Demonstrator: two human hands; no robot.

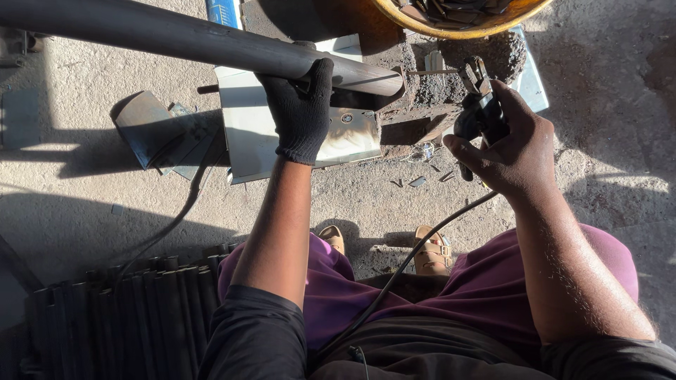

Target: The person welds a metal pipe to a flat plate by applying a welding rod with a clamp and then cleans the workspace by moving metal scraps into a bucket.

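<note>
Metalworking yard, on the ground
A welding electrode holder [481,98], stacked dark pipes [127,317] and metal scraps [415,179] lay on the concrete floor [84,211].

- Dark steel pipe [176,35] spans upper left; left hand [299,112] grips it, blocking the metal plate [246,134] beneath.
- Bare concrete floor [366,193] between plate and sandals [429,253]: passable.
- Pipe stack [120,317] fills lower left.
- Cable [415,246] crosses the lap below the right hand [510,151].
</note>
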